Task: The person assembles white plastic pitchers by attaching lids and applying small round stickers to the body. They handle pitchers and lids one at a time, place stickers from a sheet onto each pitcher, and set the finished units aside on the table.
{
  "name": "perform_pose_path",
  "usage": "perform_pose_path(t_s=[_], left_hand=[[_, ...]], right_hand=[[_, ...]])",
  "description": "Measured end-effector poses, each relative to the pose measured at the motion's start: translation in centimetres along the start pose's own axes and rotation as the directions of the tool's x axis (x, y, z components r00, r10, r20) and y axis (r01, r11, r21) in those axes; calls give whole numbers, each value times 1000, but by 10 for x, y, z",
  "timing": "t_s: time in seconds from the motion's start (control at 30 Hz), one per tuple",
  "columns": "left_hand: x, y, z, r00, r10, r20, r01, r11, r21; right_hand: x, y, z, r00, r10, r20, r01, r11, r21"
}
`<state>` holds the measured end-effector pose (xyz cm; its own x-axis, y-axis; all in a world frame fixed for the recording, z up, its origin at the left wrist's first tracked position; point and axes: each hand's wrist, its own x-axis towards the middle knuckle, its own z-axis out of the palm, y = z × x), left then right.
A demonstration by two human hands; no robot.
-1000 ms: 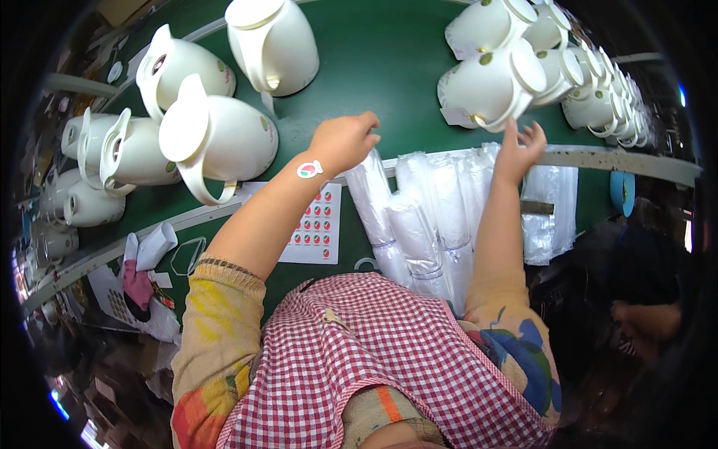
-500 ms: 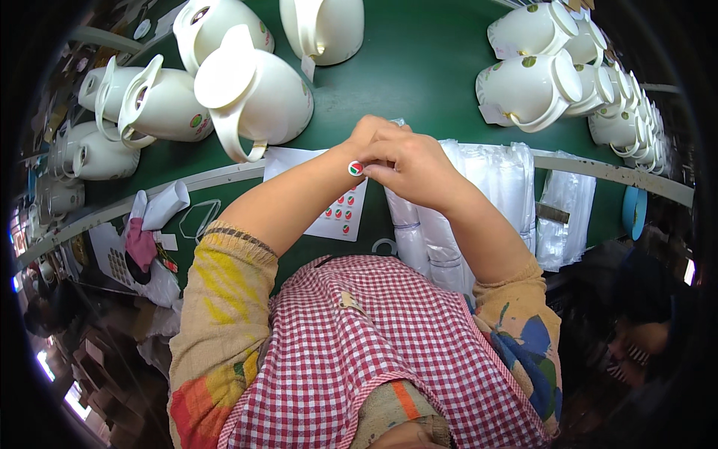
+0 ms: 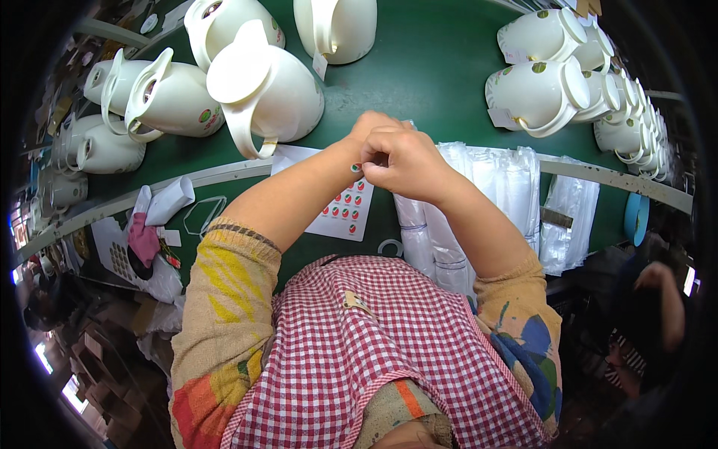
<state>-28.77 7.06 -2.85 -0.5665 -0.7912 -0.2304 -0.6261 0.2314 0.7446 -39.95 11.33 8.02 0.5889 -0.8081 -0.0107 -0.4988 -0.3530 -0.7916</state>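
Note:
My left forearm reaches across the front of the green table, and my left hand is mostly covered by the right one, its fingers hidden. A small pale, shiny bit shows beyond the hands, too little to name. My right hand crosses over the left wrist with thumb and forefinger pinched at a small round red, green and white sticker on that wrist. Below the wrist, a white sheet of round stickers lies at the table edge. The nearest white jug stands beyond my left forearm, handle toward me.
More white jugs stand at the left, and rows of them at the right. Bundled clear plastic bags hang over the table's metal edge. A blue tape roll is at far right; another person's arm shows below it.
My right thumb and forefinger have curled in tighter over the sticker at my left wrist, covering more of it. The view has shifted slightly. At far right, the other person's arm has risen.

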Motion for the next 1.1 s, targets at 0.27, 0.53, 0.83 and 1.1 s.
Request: perform_pose_path(t_s=[0.27, 0.53, 0.83, 1.1], left_hand=[[-9, -1, -45, 660, -98, -745, 17, 993, -116], [35, -2, -110, 461, -510, -726, 108, 845, -524], [51, 49, -150, 826, -329, -458, -220, 558, -800], [59, 62, -122, 894, -299, -333, -180, 442, -879]], right_hand=[[-9, 23, -13, 965, 153, -214, -40, 890, 454], [-33, 64, -25, 800, 509, -318, -31, 565, 825], [-32, 78, -64, 812, 478, -335, -78, 658, 749], [-4, 91, -50, 876, 386, -288, -118, 751, 650]])
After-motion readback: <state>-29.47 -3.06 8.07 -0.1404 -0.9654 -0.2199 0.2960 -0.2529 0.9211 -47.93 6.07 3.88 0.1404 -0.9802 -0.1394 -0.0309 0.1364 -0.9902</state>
